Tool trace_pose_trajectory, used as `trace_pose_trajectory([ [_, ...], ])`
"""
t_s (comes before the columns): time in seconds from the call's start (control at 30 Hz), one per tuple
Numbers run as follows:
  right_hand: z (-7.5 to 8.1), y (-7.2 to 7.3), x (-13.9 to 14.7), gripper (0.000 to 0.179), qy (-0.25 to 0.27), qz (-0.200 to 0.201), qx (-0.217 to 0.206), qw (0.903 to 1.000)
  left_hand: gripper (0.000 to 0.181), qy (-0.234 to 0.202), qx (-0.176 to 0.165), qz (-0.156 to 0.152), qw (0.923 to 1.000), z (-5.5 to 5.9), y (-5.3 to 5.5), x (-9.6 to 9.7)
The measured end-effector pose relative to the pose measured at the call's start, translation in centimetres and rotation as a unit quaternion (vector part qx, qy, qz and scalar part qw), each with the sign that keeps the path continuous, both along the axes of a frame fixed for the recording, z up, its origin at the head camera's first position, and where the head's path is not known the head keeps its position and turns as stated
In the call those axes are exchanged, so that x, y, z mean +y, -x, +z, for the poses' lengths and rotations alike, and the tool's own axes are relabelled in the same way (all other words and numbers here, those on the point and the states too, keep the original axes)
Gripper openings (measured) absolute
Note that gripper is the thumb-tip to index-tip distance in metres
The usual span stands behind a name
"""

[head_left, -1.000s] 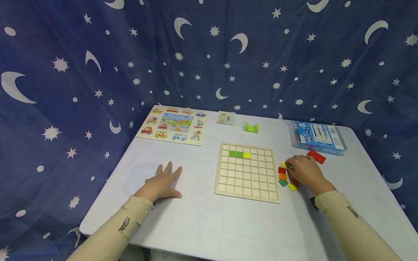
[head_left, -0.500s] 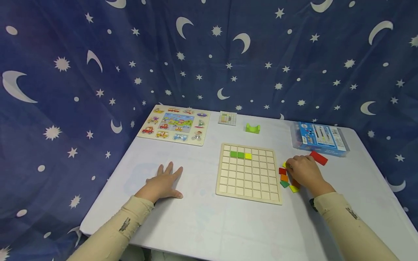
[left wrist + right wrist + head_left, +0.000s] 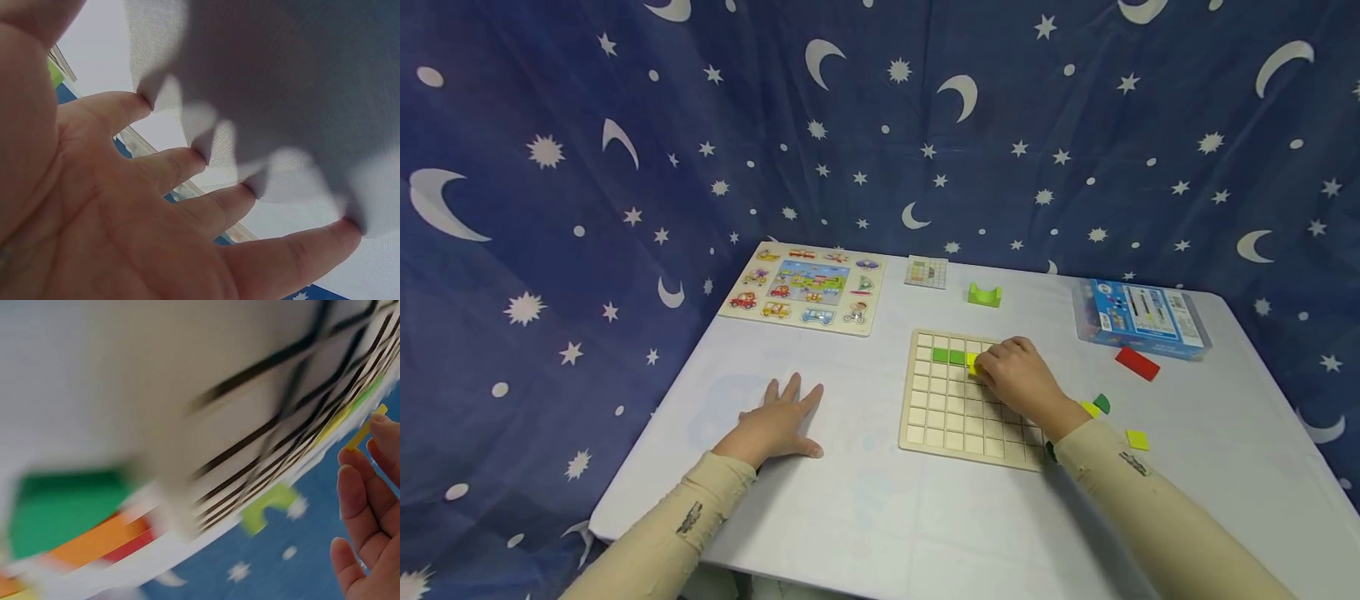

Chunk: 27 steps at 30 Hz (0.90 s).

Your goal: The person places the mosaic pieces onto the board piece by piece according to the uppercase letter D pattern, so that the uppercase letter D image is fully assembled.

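My right hand [image 3: 1022, 379] is over the upper middle of a wooden grid board [image 3: 907, 417]. Between thumb and fingertip it pinches a thin yellow tile [image 3: 367, 429], seen edge-on in the right wrist view. Two green tiles [image 3: 948, 357] sit side by side in the board's second row. Right of them is a yellow tile [image 3: 972, 359], partly hidden by the hand and the held tile. Well left of the board, my left hand [image 3: 772, 427] rests on the white table with fingers spread. Its fingertips touch the cloth in the left wrist view, and it holds nothing.
Loose pieces lie right of the board, including a yellow square [image 3: 1138, 440] and a red rectangle [image 3: 1138, 364]; my right forearm hides others. Behind are a plastic box [image 3: 1142, 321], a green arch block [image 3: 984, 296], a grid card [image 3: 927, 272] and a picture puzzle [image 3: 808, 292].
From the loose pieces beside the board, my right hand has moved left and over the grid, bringing a yellow tile along. My left hand stays in place.
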State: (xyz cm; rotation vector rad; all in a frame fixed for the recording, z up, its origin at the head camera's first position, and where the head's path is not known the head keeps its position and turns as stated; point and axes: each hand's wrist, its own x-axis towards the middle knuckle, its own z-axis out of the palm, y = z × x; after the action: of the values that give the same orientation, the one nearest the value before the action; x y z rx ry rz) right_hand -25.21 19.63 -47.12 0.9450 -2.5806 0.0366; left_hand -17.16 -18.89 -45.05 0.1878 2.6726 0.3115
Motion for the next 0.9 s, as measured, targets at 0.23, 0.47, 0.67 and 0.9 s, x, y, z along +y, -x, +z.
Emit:
trace_pose_trajectory([
  [0.23,-0.5,0.6,-3.9,0.010,-0.056,0.036,0.012,0.9977,0.103,0.003,-0.001,-0.001,1.0000,0.2,-0.3,0.1],
  [0.47,-0.2,1.0,-5.4,0.009,-0.091,0.031,0.007,0.9953,0.103,0.005,-0.004,0.001,1.0000,0.3,-0.2,0.2],
  [0.67,-0.3,0.5,-5.5,0.009,-0.101,0.026,-0.003,0.9945,0.103,0.007,-0.006,-0.002,1.0000,0.4,-0.2,0.5],
  [0.9,0.4,-0.2,-4.4,0.007,-0.052,-0.004,-0.055,0.9971,0.102,0.014,-0.010,-0.007,0.9998,0.5,-0.2,0.4],
])
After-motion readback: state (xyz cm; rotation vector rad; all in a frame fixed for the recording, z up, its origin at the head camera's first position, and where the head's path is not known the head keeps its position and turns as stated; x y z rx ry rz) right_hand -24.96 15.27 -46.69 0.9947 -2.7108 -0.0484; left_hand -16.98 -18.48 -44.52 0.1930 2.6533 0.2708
